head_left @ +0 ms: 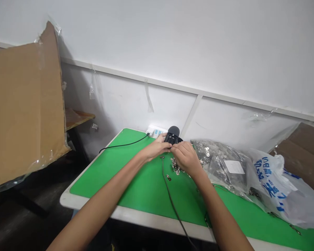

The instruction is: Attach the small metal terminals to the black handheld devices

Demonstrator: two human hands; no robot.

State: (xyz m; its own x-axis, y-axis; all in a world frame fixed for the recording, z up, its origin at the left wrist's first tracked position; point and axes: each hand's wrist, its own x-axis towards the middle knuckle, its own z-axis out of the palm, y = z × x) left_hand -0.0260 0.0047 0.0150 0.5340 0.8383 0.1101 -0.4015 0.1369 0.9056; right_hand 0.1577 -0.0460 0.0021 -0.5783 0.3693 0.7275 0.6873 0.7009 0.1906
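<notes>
A black plastic device with a rounded top is held up above the far end of the green mat. My left hand grips it from the left side. My right hand presses in from the right, with its fingertips on the device's lower edge. The fingers hide the device's lower part. Just below my right hand lies a heap of small metal parts. A thin black cable runs from under my hands toward the near table edge.
A white power strip at the far edge has a black cable plugged in. A clear bag of metal parts and a white-and-blue plastic bag lie on the right. A large cardboard sheet stands at the left.
</notes>
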